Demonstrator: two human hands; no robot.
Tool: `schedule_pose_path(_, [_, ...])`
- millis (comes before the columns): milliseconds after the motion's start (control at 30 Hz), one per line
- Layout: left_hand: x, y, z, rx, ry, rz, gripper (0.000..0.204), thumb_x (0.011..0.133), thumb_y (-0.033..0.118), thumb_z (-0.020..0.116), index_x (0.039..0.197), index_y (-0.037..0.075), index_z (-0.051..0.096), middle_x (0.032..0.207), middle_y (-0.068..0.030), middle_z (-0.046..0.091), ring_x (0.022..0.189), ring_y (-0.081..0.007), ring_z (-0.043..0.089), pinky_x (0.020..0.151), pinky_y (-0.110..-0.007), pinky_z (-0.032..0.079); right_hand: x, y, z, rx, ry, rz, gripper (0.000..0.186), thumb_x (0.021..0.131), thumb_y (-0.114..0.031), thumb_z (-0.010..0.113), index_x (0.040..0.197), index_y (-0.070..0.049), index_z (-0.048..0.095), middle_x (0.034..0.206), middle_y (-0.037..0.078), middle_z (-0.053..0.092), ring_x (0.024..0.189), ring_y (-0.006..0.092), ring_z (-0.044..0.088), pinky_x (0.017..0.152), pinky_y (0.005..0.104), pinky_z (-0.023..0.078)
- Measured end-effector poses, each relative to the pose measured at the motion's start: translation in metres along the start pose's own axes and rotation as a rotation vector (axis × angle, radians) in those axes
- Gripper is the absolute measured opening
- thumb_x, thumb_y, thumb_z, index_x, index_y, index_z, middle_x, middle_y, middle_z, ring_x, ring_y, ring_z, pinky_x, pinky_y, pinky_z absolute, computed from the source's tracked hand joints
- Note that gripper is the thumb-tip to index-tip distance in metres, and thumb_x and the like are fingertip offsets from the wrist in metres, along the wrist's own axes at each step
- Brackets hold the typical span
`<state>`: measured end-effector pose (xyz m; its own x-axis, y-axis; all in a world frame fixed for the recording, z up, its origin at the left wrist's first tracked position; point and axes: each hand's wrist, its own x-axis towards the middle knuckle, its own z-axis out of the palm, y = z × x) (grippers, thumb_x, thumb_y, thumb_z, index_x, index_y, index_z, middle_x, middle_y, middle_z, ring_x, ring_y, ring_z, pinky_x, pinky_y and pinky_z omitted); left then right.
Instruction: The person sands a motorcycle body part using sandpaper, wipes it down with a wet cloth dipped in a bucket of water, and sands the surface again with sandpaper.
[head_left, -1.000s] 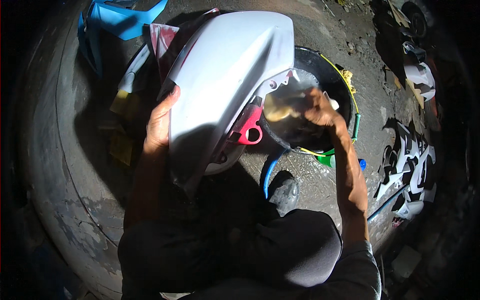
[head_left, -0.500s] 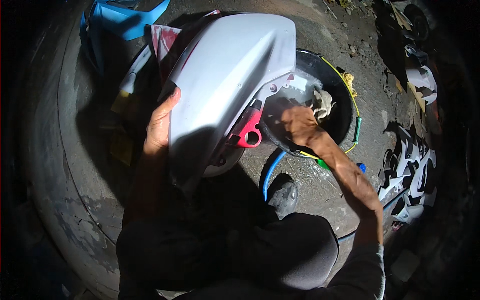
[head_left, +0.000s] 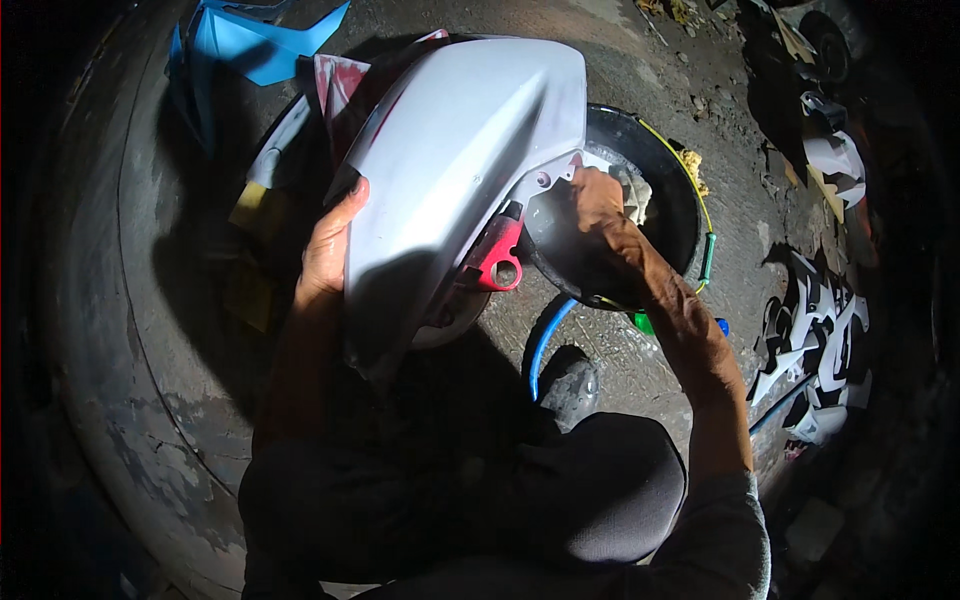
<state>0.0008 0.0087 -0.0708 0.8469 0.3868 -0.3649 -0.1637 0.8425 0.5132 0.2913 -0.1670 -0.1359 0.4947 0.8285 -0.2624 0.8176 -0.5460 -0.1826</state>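
Observation:
A large white motorcycle body panel [head_left: 455, 150] with a pinkish-red bracket [head_left: 497, 262] along its right side is tilted up in front of me. My left hand [head_left: 328, 245] grips its left edge, thumb on the white face and fingers hidden behind. To its right stands a black bucket [head_left: 680, 230] with cloudy water inside. My right hand [head_left: 602, 200] is over the bucket, close to the panel's right edge. Its fingers are curled together, and whatever they hold is hidden. Beside that hand, a pale cloth [head_left: 634, 192] lies at the bucket's inner side.
Behind the panel are a red-and-white piece [head_left: 338, 82] and a blue panel [head_left: 260, 48]. Several white and black parts [head_left: 820, 340] lie on the ground at right. A blue hose [head_left: 548, 345] runs from the bucket toward my shoe [head_left: 572, 392]. A yellow sponge [head_left: 694, 165] sits beyond the bucket's rim.
My right hand has risen out of the bucket's water and come up to the panel's right edge. The left hand keeps its grip, and the panel has barely shifted.

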Motion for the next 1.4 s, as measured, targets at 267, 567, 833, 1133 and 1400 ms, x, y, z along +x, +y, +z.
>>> schedule_pose_path(267, [-0.007,0.007,-0.015,-0.004,0.038,0.004,0.058,0.088,0.033,0.059,0.13,-0.002,0.042,0.124,-0.0164,0.053,0.113,-0.0273,0.052,0.098,-0.04,0.039,0.0,0.001,0.001,0.152,0.404,0.006,0.032,0.066,-0.015,0.07,0.098,-0.009,0.067,0.074,0.012,0.065,0.068,0.0277,0.065,0.061,0.036,0.051])
schedule_pose_path(567, [0.002,-0.001,-0.005,-0.03,0.005,0.0,0.058,0.087,0.033,0.062,0.129,-0.002,0.043,0.122,-0.0163,0.054,0.113,-0.0269,0.052,0.098,-0.039,0.039,-0.055,0.043,-0.027,1.684,0.249,0.054,0.023,0.09,-0.009,0.05,0.106,0.006,0.056,0.092,0.015,0.064,0.074,0.024,0.066,0.06,0.0366,0.059])
schedule_pose_path(833, [0.001,-0.001,0.001,-0.005,0.046,0.023,0.059,0.085,0.033,0.064,0.128,-0.002,0.044,0.121,-0.0165,0.054,0.111,-0.0267,0.053,0.097,-0.038,0.04,-0.081,0.066,-0.054,2.017,0.281,0.003,0.032,0.088,-0.018,0.05,0.114,0.001,0.052,0.108,0.014,0.061,0.094,0.0272,0.062,0.073,0.0406,0.055])
schedule_pose_path(1133, [0.001,-0.001,0.001,0.018,0.081,0.033,0.06,0.084,0.034,0.064,0.128,-0.002,0.044,0.12,-0.0164,0.055,0.111,-0.0264,0.053,0.096,-0.037,0.041,-0.091,0.066,-0.082,2.108,0.363,-0.017,0.035,0.093,-0.024,0.042,0.12,-0.005,0.05,0.116,0.014,0.056,0.104,0.0292,0.057,0.082,0.0492,0.051])
schedule_pose_path(1400, [0.005,-0.001,-0.001,-0.021,0.019,0.005,0.06,0.085,0.035,0.063,0.13,-0.001,0.043,0.121,-0.0164,0.054,0.111,-0.0267,0.053,0.097,-0.038,0.04,-0.061,0.087,-0.04,1.179,0.584,0.117,0.019,0.09,-0.016,0.05,0.088,-0.001,0.062,0.075,0.007,0.063,0.059,0.0147,0.059,0.05,0.0266,0.046])
